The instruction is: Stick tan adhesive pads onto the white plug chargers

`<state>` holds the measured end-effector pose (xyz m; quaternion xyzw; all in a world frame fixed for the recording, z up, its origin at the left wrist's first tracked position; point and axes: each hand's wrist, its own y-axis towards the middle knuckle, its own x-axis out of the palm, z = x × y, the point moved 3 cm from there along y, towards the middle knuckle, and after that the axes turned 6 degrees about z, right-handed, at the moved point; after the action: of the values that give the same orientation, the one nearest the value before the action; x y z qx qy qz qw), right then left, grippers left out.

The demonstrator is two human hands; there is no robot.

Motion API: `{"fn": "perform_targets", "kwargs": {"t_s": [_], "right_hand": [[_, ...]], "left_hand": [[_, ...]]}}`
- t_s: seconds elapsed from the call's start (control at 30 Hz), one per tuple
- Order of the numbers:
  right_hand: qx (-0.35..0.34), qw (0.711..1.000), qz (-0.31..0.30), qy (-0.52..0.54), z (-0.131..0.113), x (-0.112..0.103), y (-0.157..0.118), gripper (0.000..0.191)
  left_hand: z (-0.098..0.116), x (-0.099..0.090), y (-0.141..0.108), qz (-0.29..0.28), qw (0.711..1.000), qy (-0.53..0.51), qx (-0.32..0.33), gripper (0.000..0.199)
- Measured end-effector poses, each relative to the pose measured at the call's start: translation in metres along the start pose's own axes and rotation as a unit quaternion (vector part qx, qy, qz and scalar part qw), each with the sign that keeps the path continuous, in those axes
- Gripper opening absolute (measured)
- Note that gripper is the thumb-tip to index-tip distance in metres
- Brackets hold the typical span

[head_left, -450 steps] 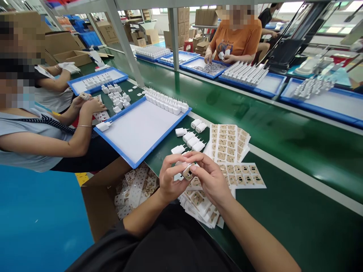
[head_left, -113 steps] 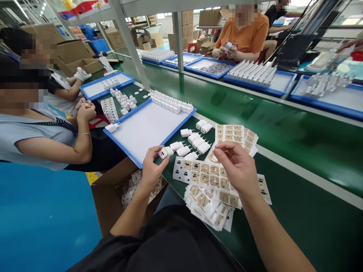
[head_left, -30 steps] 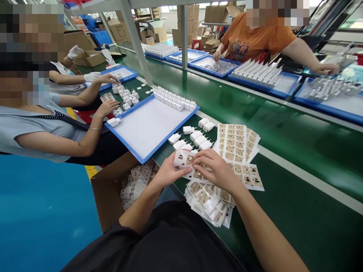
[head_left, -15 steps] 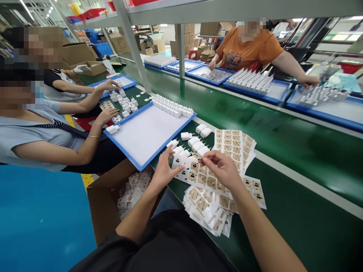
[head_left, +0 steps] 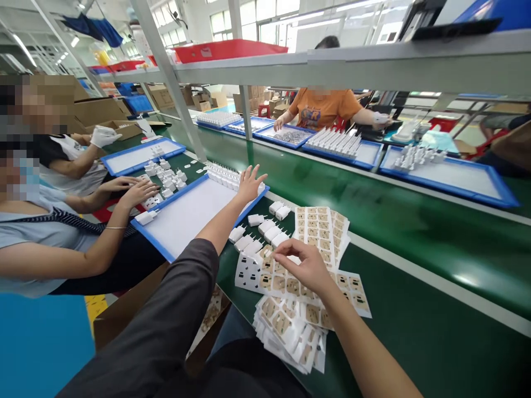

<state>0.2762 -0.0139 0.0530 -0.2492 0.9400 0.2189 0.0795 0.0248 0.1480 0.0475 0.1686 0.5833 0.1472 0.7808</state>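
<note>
Your left hand (head_left: 251, 184) is spread, fingers apart, at the row of white plugs (head_left: 220, 174) in the blue-rimmed tray (head_left: 188, 210); your right hand (head_left: 306, 266) pinches a tan sticker (head_left: 266, 252) above the sticker sheet (head_left: 249, 275). Loose plugs (head_left: 267, 226) lie on the bench (head_left: 418, 315) between your hands.

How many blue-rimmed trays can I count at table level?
7: the near tray; the left tray beyond it, near a white glove; and, in the far row, the leftmost tray, second tray, middle tray, fourth tray and rightmost tray. More may be hidden.
</note>
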Motion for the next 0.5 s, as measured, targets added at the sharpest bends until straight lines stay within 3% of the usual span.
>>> {"fn": "perform_targets", "kwargs": {"t_s": [0.13, 0.3, 0.4, 0.5], "right_hand": [[-0.022, 0.998, 0.007, -0.051, -0.001, -0.002, 0.000, 0.017], [-0.046, 0.995, 0.007, -0.084, -0.002, -0.002, 0.001, 0.014], [-0.058, 0.996, 0.022, -0.069, -0.002, -0.001, 0.002, 0.016], [-0.063, 0.997, 0.028, -0.035, -0.005, -0.001, 0.002, 0.017]], "left_hand": [[0.001, 0.008, 0.009, 0.000, 1.000, -0.025, -0.010, 0.039], [-0.002, -0.004, 0.006, 0.009, 0.996, -0.079, -0.035, 0.016], [-0.002, -0.019, -0.013, 0.007, 0.989, -0.131, -0.064, 0.019], [0.008, -0.038, -0.059, 0.000, 0.973, -0.214, -0.087, 0.033]]}}
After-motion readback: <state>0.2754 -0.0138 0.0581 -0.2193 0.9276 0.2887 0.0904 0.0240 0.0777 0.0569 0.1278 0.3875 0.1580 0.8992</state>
